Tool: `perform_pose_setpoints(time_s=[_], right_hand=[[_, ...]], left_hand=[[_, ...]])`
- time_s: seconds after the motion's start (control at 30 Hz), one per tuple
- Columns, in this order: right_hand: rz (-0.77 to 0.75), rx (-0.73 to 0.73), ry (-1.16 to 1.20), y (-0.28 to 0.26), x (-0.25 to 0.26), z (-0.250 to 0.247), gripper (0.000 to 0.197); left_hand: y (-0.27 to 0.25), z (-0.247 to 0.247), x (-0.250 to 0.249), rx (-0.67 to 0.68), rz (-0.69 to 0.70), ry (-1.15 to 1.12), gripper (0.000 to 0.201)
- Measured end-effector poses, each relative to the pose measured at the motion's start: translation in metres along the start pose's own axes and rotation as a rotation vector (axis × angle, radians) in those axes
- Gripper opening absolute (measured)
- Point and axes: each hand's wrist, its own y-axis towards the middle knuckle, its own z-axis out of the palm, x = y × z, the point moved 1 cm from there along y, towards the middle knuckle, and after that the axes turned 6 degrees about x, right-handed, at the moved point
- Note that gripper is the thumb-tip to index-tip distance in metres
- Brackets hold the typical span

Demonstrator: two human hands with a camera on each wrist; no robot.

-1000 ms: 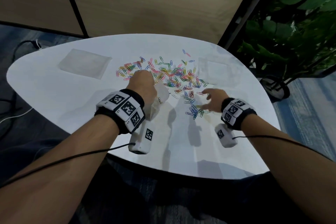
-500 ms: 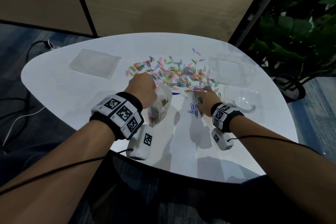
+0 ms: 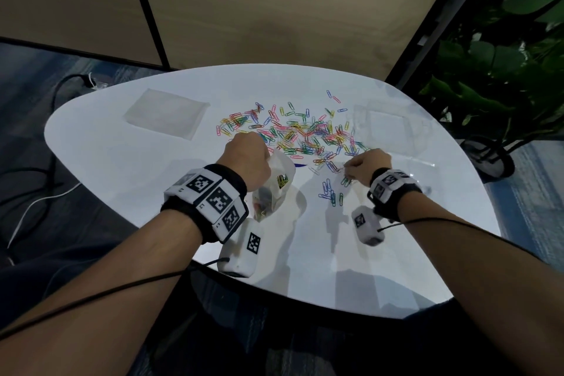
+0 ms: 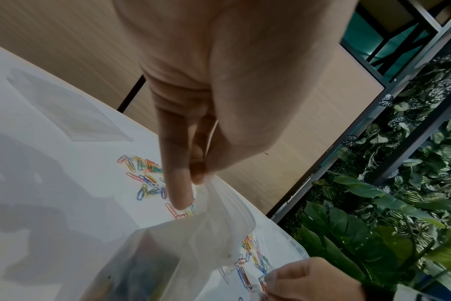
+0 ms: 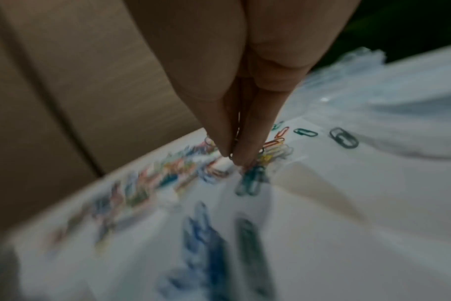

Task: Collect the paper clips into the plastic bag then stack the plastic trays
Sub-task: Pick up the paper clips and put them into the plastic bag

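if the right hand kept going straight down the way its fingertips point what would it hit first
Probably the loose paper clips just under the right hand, then the white table. Its pinched fingertips look nearly on them, though depth is unclear.

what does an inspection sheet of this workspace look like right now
surface: white table, glossy
job's things: clips strewn mid-table; bag part-filled; clear trays at right, unstacked
clutter: flat bags far left
grippers: left hand pinches the bag's rim; right hand pinches clips
cables: black wrist leads; floor cords at left
surroundings: wood panels, plant at right
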Motion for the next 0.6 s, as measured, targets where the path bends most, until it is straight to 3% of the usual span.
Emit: perform_pose_setpoints(time_s=[0.07, 0.13, 0.2, 0.3, 0.37, 0.47, 0.6], right_hand=[[0.043, 0.077, 0.449, -0.005, 0.000, -0.011, 0.009], [0.003, 0.183, 0.905, -0.018, 0.013, -0.018, 0.022], [-0.068, 0.331, 1.155, -0.040, 0.037, -0.022, 0.024], [-0.181, 0.548, 1.248, -0.068, 0.066, -0.019, 0.017], [-0.204, 0.603, 1.275, -0.080, 0.078, -0.011, 0.014], [-0.244, 0.578, 1.126, -0.094, 0.086, 0.002, 0.016], [-0.381, 0.486, 0.706, -0.099, 0.089, 0.004, 0.018]], left_hand=[[-0.002, -0.001, -0.004, 0.005, -0.001, -0.011, 0.012], [-0.002, 0.000, -0.006, 0.009, 0.004, -0.033, 0.014], [-0.001, 0.003, -0.007, 0.014, 0.003, -0.058, 0.017], [0.001, 0.007, -0.011, 0.007, 0.004, -0.099, 0.013], [0.003, 0.010, -0.012, 0.002, 0.004, -0.100, 0.021], [0.005, 0.013, -0.012, -0.012, 0.010, -0.154, 0.028], [0.005, 0.010, -0.011, -0.036, 0.001, -0.211, 0.027]])
